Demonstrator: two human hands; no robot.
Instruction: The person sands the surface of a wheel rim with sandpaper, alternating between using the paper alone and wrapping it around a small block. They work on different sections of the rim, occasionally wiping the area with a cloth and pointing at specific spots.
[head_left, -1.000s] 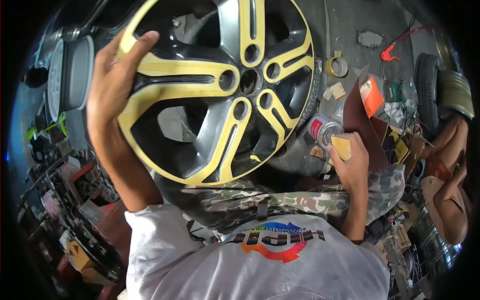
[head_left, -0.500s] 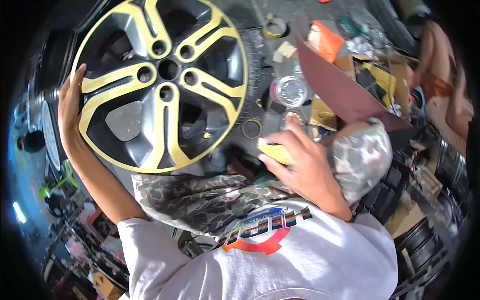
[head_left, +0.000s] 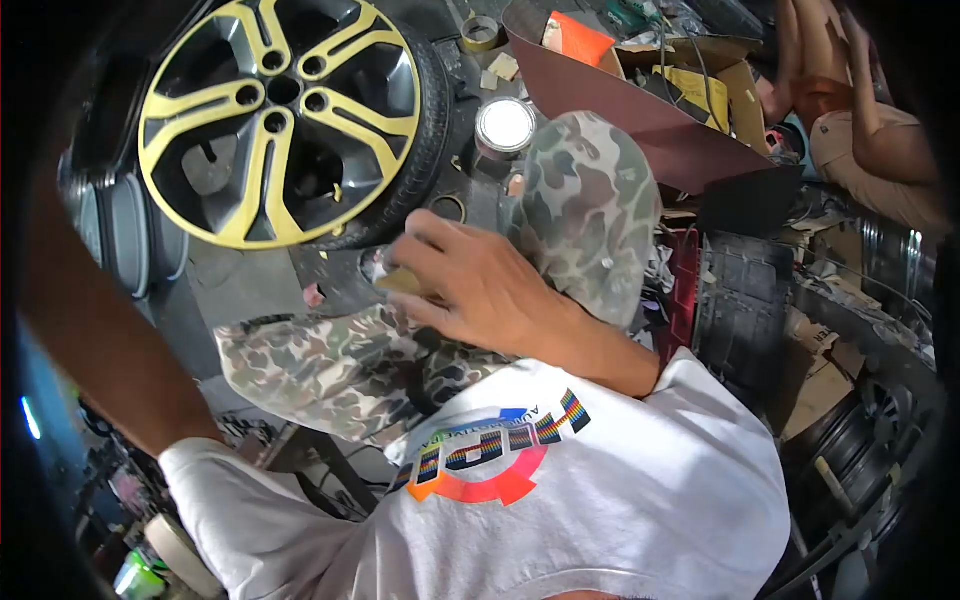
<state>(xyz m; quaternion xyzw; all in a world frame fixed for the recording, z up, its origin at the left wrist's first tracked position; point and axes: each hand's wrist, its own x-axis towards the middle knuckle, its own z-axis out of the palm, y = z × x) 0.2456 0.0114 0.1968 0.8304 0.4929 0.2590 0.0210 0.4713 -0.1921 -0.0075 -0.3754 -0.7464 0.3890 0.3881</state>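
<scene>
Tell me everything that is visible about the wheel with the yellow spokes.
The dark grey alloy wheel with yellow-masked spokes sits at the upper left, face towards the camera. It has five split spokes and a rim edge covered in what looks like yellow masking tape, with dark grey metal between them. Five bolt holes ring a central hub hole. A black tyre shows along its right side. It leans tilted beside the grey rims at the left. No hand touches it.

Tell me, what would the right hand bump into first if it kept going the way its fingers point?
Probably the tyre around the yellow-spoked wheel. The right hand points up-left toward it, though depth is hard to judge.
</scene>
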